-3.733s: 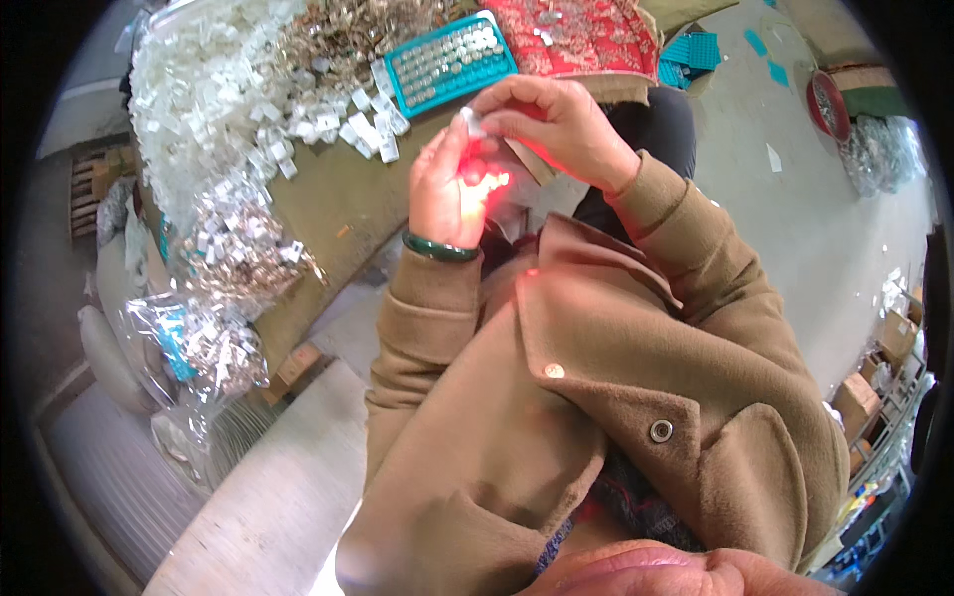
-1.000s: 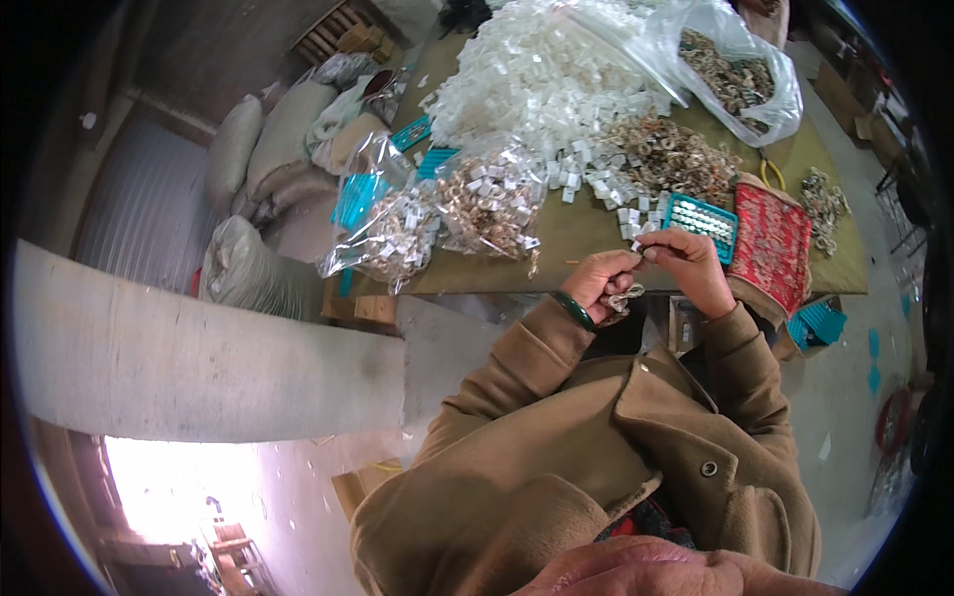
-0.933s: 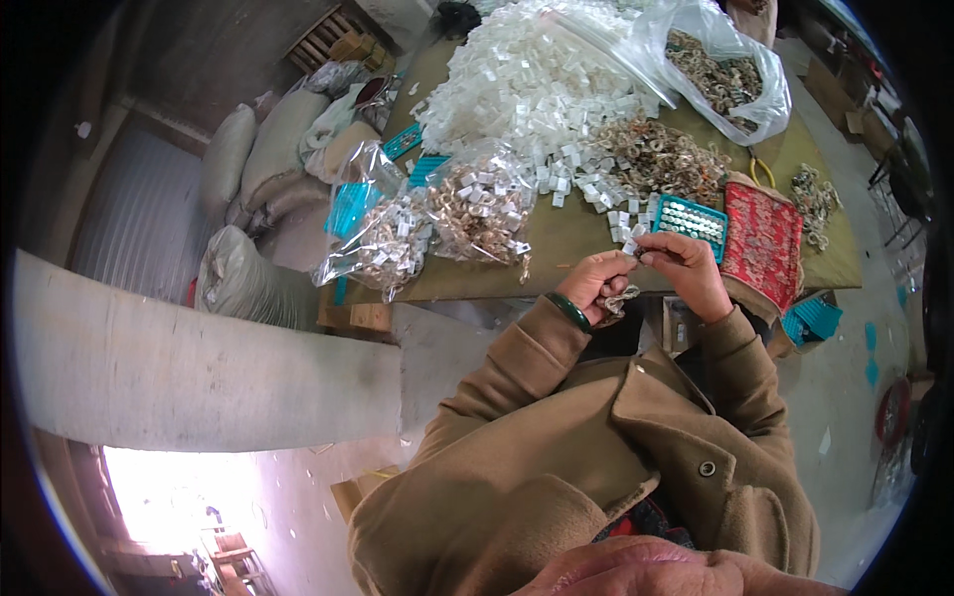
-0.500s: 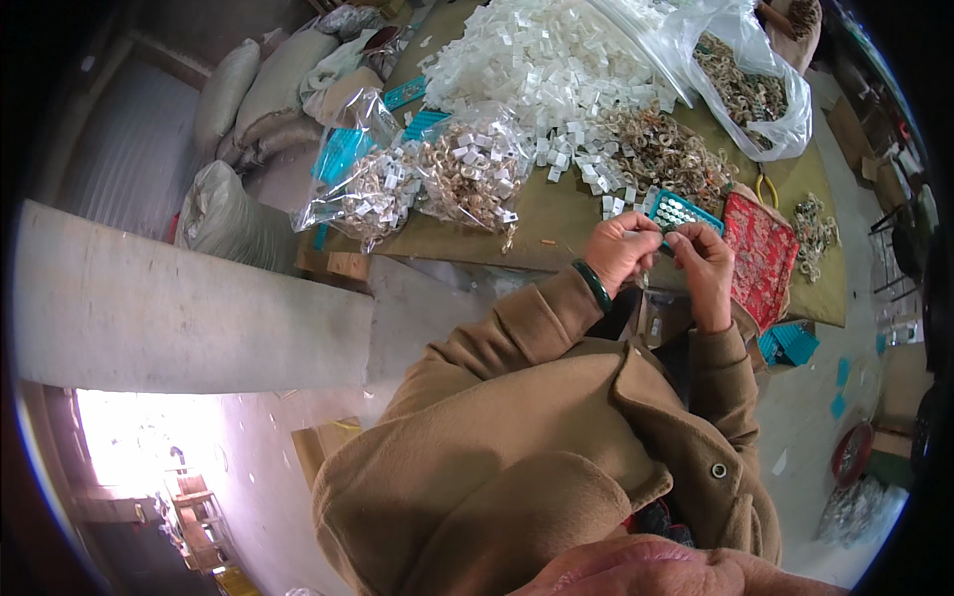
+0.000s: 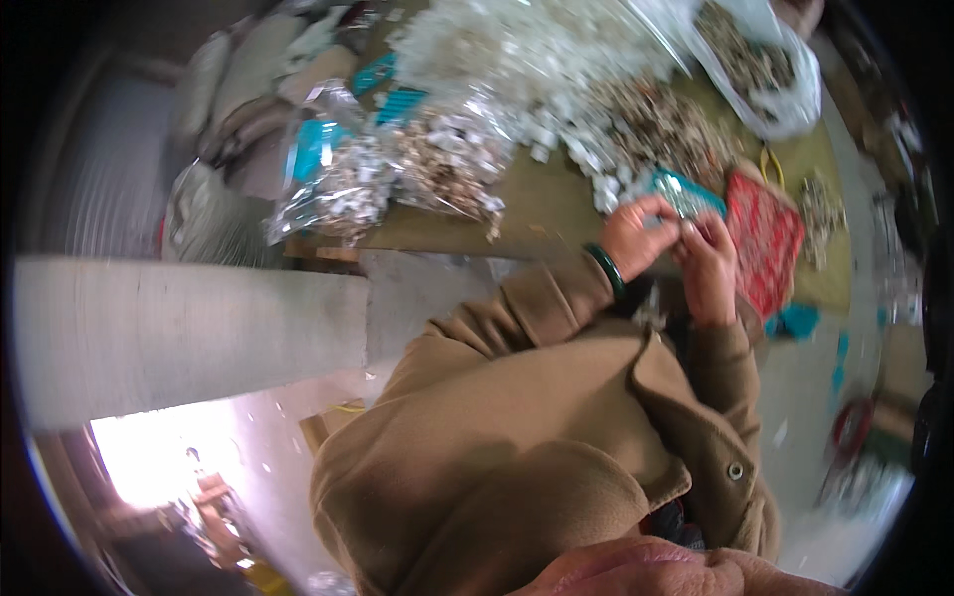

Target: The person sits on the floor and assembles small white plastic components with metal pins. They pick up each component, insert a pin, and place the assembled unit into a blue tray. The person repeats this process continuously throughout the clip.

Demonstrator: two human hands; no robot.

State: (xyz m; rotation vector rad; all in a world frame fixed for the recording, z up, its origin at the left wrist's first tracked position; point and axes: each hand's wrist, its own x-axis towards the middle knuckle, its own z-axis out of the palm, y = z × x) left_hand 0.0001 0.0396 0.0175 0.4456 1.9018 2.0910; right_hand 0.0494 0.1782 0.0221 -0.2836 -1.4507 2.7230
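Over the table's near edge my left hand (image 5: 634, 240), with a dark green bangle (image 5: 604, 270) on its wrist, meets my right hand (image 5: 710, 266) fingertip to fingertip. Both are closed in a pinch. What they pinch is too small and blurred to name. Just beyond the fingertips lies a teal tray (image 5: 708, 198) with small round pale pieces in it. A red patterned cloth pad (image 5: 763, 238) lies right of my right hand. Behind the tray is a heap of beige and brown ring-like pieces (image 5: 664, 129), beside a large pile of small clear and white plastic pieces (image 5: 517, 60).
Two clear bags (image 5: 442, 164) of beige rings and white tags stand at the table's left. An open plastic bag (image 5: 770, 109) of similar rings sits at the back right. Yellow-handled pliers (image 5: 771, 167) and a small ring pile (image 5: 822, 219) lie at right. Sacks (image 5: 214, 219) stand left.
My view has shifted and blurred, so the tabletop things sit slightly further left or higher. My hands stay together in a pinch in front of the teal tray.
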